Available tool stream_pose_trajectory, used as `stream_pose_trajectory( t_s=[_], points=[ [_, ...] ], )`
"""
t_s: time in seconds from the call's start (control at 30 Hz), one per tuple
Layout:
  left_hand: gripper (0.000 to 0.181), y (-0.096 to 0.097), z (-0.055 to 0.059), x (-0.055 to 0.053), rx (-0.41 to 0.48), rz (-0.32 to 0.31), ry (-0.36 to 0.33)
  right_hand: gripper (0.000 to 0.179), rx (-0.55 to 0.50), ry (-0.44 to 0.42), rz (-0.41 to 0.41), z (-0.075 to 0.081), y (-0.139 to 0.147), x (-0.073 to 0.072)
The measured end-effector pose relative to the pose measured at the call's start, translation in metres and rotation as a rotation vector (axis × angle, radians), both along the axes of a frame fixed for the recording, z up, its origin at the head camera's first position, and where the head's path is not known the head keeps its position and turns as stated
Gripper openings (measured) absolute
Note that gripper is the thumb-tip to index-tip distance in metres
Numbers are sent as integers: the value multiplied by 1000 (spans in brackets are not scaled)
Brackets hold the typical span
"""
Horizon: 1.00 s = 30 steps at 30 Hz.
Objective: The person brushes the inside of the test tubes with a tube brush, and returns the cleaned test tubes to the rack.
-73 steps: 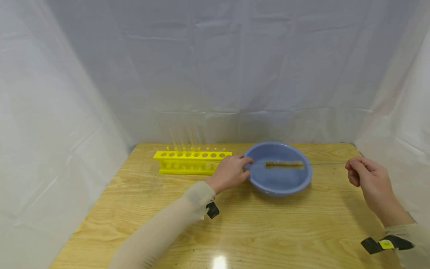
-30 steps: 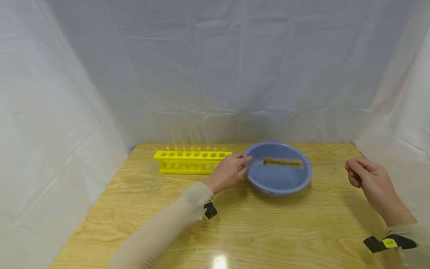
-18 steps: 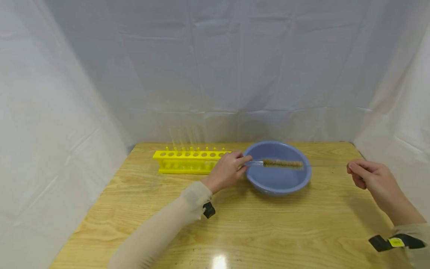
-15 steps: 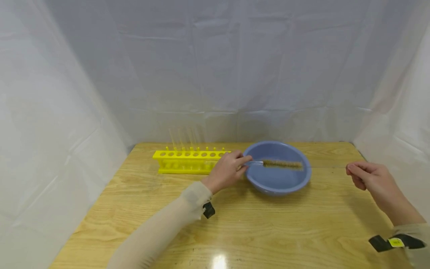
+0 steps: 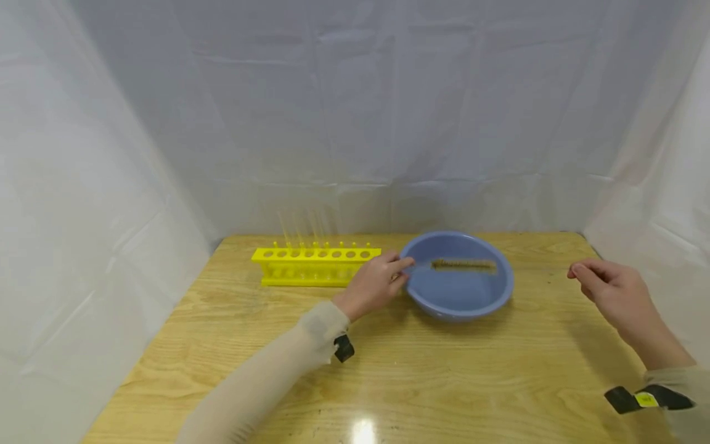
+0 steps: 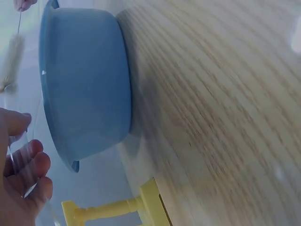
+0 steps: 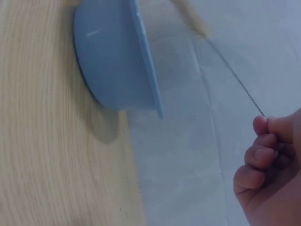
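Note:
My left hand (image 5: 373, 285) holds a clear glass test tube (image 6: 8, 100) lying sideways at the left rim of the blue basin (image 5: 455, 303). Thumb and fingers wrap round the tube, much of which they hide in the head view. To the right, my right hand (image 5: 618, 299) pinches the thin twisted-wire handle (image 7: 235, 77) of a test tube brush between thumb and forefinger. The brush's tan bristles (image 5: 463, 265) hang level over the basin, outside the tube, with the brush tip close to the tube's mouth.
A yellow test tube rack (image 5: 316, 254) stands left of the basin, several clear tubes and drying pegs upright along it. The wooden table (image 5: 444, 382) ends at pale plastic sheeting (image 5: 355, 123) behind and at both sides.
Small brush and right-hand movements show, with the bristles now slightly further left than at first and blurred. The left hand stays at the basin's rim, still holding the tube.

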<state>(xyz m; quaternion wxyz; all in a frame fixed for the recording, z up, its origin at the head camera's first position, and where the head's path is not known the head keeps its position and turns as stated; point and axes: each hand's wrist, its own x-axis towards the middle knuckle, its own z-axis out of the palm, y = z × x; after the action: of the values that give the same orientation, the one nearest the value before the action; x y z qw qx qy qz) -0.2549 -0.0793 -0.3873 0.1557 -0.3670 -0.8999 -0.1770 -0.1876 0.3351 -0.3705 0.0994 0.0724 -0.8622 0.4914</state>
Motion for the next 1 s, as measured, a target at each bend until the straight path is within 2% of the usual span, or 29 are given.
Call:
stream_pose_trajectory(
  t_s=[0.1, 0.2, 0.53, 0.7, 1.0],
  points=[
    [35, -1, 3, 0, 19, 33, -111, 23, 52, 60, -20, -1, -4, 0],
    [35, -1, 5, -1, 17, 49, -140, 21, 54, 75, 0, -1, -4, 0],
    [33, -4, 3, -2, -14, 63, -118, 23, -24, 33, 82, -2, 3, -1],
    [34, -4, 3, -2, -13, 47, -111, 22, -14, 42, 80, -2, 3, 1],
    [34, -4, 1, -2, -8, 23, -55, 23, 12, -36, 63, 1, 5, 4]
  ],
)
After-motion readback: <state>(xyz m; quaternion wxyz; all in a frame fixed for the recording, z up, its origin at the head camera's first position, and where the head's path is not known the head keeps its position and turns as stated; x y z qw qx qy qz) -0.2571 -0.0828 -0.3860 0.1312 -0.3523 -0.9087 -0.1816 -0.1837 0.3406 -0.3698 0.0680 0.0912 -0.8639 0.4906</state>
